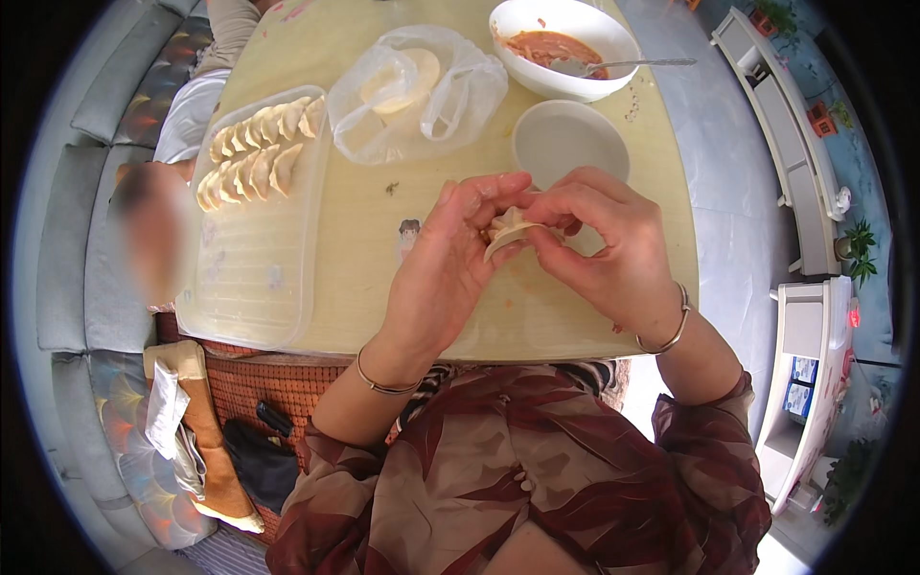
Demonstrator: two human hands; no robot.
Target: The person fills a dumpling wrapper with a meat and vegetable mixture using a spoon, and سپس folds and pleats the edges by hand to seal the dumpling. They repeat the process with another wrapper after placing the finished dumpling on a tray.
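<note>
A folded dumpling [512, 233] lies between my hands over the table. My left hand [453, 251] cups it from the left, fingers curled behind it. My right hand [607, 244] pinches its edge between thumb and fingertips. Just beyond my right hand stands a pale round bowl [568, 136], its near part hidden. Farther back a white bowl [611, 86] holds a reddish filling [546, 49] and a metal spoon [658, 62]. Round dough wrappers [420, 72] sit in a clear plastic bag [467, 93]. To the left, two rows of dumplings [248, 172] fill the far end of a plastic tray [251, 302].
The table's near edge [503, 357] runs close to my body. Another person [190, 118] is at the left, beside a grey sofa [65, 244]. A cloth [167, 410] and a dark pouch [262, 460] lie at lower left. White cabinets [798, 172] line the right side.
</note>
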